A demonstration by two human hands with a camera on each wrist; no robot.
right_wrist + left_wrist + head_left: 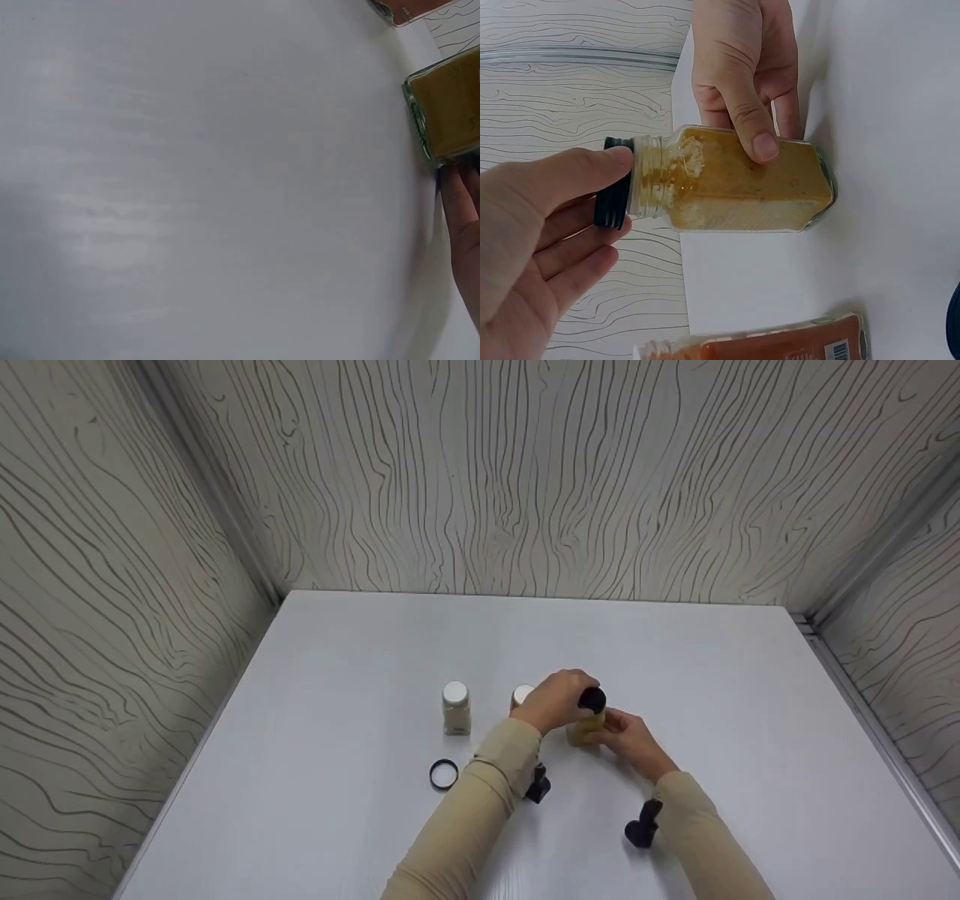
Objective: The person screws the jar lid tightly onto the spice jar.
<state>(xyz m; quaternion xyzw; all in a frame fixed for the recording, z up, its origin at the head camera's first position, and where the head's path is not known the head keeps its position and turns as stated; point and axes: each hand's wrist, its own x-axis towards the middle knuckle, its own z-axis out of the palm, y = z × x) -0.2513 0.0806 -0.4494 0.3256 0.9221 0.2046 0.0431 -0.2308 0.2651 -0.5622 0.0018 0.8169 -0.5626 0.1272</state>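
Note:
A glass spice jar of yellow powder stands upright on the white table, between my two hands. My left hand reaches over from above and pinches the jar's black screw cap between thumb and fingers. In the left wrist view the cap sits at the mouth, with neck threads bare below it. My right hand grips the jar's body low down, its thumb laid along one flat side. Only the jar's base and part of the right hand show in the right wrist view.
A white-topped jar of pale contents stands to the left. Another jar of orange-red powder, also white-topped, stands partly behind my left hand. A black lid with a white inside lies in front of them. Patterned walls border the table.

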